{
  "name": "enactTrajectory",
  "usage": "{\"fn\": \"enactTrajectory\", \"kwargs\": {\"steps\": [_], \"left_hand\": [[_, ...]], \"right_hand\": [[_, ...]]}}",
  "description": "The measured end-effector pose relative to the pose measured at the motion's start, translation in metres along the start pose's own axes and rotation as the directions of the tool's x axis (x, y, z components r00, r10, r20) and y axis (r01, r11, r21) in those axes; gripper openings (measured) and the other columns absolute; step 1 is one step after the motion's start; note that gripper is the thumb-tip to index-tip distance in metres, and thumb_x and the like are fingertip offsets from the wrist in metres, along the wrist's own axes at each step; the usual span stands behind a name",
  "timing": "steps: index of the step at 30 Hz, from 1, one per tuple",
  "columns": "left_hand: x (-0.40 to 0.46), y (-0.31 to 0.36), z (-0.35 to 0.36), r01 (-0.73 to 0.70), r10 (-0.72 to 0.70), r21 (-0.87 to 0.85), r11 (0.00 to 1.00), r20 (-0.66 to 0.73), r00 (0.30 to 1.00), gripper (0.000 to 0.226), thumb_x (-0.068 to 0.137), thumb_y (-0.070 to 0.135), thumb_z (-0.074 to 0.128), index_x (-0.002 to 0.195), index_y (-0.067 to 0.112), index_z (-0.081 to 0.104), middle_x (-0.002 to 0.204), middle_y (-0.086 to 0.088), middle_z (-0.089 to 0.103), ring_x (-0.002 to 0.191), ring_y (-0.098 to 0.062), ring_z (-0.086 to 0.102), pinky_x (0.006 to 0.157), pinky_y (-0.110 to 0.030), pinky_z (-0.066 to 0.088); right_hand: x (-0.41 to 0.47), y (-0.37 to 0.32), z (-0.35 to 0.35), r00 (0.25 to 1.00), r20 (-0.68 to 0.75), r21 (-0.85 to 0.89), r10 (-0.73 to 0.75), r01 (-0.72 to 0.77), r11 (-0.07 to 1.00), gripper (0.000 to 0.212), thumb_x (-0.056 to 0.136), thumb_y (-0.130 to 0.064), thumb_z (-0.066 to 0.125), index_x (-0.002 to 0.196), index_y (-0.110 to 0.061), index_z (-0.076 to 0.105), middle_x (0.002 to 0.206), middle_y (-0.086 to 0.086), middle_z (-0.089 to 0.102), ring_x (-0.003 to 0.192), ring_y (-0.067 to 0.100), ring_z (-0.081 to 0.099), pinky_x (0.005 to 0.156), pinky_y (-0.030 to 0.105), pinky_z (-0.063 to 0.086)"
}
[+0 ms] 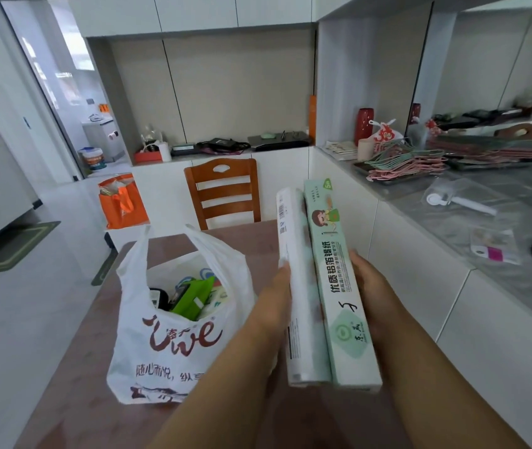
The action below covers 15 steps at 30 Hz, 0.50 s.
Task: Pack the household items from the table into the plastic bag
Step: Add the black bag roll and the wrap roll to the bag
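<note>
Two long narrow boxes are held side by side above the table, pointing away from me: a white box (pixel 293 286) on the left and a pale green aluminium-foil box (pixel 339 286) on the right. My left hand (pixel 274 299) grips the white box from its left side. My right hand (pixel 371 286) grips the green box from its right side. To their left a white plastic bag (pixel 167 348) with red lettering stands open on the brown table (pixel 73 384). Inside it are a green packet (pixel 190 299) and other items, partly hidden.
A wooden chair (pixel 224 189) stands at the table's far end. An orange bag (pixel 122 202) sits on the floor to the left. A grey counter (pixel 485 222) on the right holds hangers, a white roller and small packets.
</note>
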<state>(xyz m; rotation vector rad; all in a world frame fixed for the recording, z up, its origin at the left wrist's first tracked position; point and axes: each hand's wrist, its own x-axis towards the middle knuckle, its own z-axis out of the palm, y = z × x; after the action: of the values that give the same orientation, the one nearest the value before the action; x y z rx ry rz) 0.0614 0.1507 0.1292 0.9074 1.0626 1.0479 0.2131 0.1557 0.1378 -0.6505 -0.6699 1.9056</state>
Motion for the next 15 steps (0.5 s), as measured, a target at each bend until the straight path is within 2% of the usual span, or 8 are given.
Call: {"fn": "enactTrajectory", "kwargs": {"steps": [2, 3, 4, 5, 7, 9, 13, 15], "left_hand": [[-0.003, 0.004, -0.002, 0.031, -0.028, 0.056, 0.998, -0.057, 0.998, 0.055, 0.094, 0.058, 0.037, 0.105, 0.018, 0.073, 0.103, -0.011, 0.076, 0.096, -0.028, 0.072, 0.092, -0.044, 0.054], [-0.004, 0.006, -0.003, 0.053, -0.047, 0.083, 0.995, -0.081, 0.996, 0.056, 0.092, 0.061, 0.038, 0.102, 0.019, 0.075, 0.101, -0.010, 0.077, 0.096, -0.028, 0.072, 0.095, -0.045, 0.053], [-0.006, 0.009, -0.005, 0.082, -0.071, 0.116, 0.990, -0.095, 0.993, 0.057, 0.090, 0.062, 0.037, 0.099, 0.021, 0.075, 0.099, -0.008, 0.077, 0.095, -0.027, 0.072, 0.096, -0.045, 0.052], [-0.010, 0.013, -0.005, 0.098, -0.085, 0.141, 0.985, -0.094, 0.992, 0.057, 0.092, 0.061, 0.035, 0.097, 0.021, 0.075, 0.097, -0.007, 0.077, 0.093, -0.025, 0.072, 0.095, -0.043, 0.052], [-0.017, 0.023, -0.011, 0.113, -0.093, 0.190, 0.975, -0.109, 0.990, 0.057, 0.096, 0.058, 0.031, 0.090, 0.021, 0.073, 0.089, -0.005, 0.077, 0.088, -0.023, 0.072, 0.092, -0.039, 0.054], [-0.027, 0.037, -0.016, 0.114, -0.083, 0.234, 0.965, -0.139, 0.987, 0.055, 0.096, 0.057, 0.032, 0.086, 0.020, 0.072, 0.087, -0.006, 0.077, 0.087, -0.023, 0.071, 0.094, -0.038, 0.052], [-0.037, 0.058, -0.039, 0.092, -0.025, 0.337, 0.937, -0.198, 0.980, 0.058, 0.084, 0.059, 0.038, 0.106, 0.016, 0.070, 0.106, -0.010, 0.073, 0.101, -0.028, 0.068, 0.101, -0.045, 0.046], [-0.046, 0.071, -0.054, 0.048, 0.023, 0.327, 0.944, -0.210, 0.977, 0.048, 0.092, 0.047, 0.041, 0.104, 0.011, 0.070, 0.103, -0.013, 0.074, 0.100, -0.031, 0.069, 0.097, -0.044, 0.049]], "right_hand": [[-0.002, 0.002, 0.009, 1.000, 0.019, -0.025, -0.009, 0.010, 1.000, 0.049, 0.089, -0.045, 0.053, 0.108, -0.005, 0.072, 0.098, 0.018, 0.072, 0.082, 0.031, 0.070, 0.075, 0.042, 0.059], [-0.002, 0.003, 0.012, 1.000, 0.000, -0.061, -0.017, 0.017, 0.998, 0.057, 0.084, -0.045, 0.061, 0.124, -0.005, 0.063, 0.114, 0.021, 0.066, 0.095, 0.034, 0.065, 0.089, 0.047, 0.053], [-0.003, 0.004, 0.016, 1.000, 0.003, -0.076, -0.017, 0.017, 0.997, 0.062, 0.081, -0.044, 0.065, 0.130, -0.006, 0.058, 0.123, 0.023, 0.061, 0.101, 0.036, 0.062, 0.095, 0.050, 0.047], [-0.004, 0.005, 0.021, 0.999, 0.030, -0.072, -0.017, 0.019, 0.997, 0.059, 0.081, -0.042, 0.065, 0.128, -0.007, 0.059, 0.123, 0.023, 0.061, 0.100, 0.036, 0.062, 0.094, 0.050, 0.048], [-0.004, 0.007, 0.027, 0.996, 0.081, -0.043, -0.038, 0.041, 0.998, 0.057, 0.073, -0.039, 0.071, 0.120, -0.008, 0.064, 0.105, 0.020, 0.071, 0.087, 0.034, 0.070, 0.079, 0.044, 0.058], [-0.003, 0.012, 0.039, 0.988, 0.139, -0.002, -0.070, 0.071, 0.997, 0.076, 0.053, -0.034, 0.086, 0.121, -0.008, 0.062, 0.095, 0.019, 0.073, 0.079, 0.034, 0.072, 0.070, 0.041, 0.059], [-0.002, 0.021, 0.072, 0.964, 0.231, 0.029, -0.134, 0.131, 0.991, 0.070, 0.035, -0.029, 0.092, 0.098, -0.006, 0.074, 0.084, 0.020, 0.074, 0.067, 0.032, 0.073, 0.056, 0.037, 0.059], [0.000, 0.024, 0.086, 0.954, 0.258, 0.030, -0.153, 0.150, 0.988, 0.066, 0.033, -0.031, 0.093, 0.092, -0.007, 0.075, 0.080, 0.018, 0.073, 0.065, 0.030, 0.072, 0.056, 0.036, 0.059]]}}
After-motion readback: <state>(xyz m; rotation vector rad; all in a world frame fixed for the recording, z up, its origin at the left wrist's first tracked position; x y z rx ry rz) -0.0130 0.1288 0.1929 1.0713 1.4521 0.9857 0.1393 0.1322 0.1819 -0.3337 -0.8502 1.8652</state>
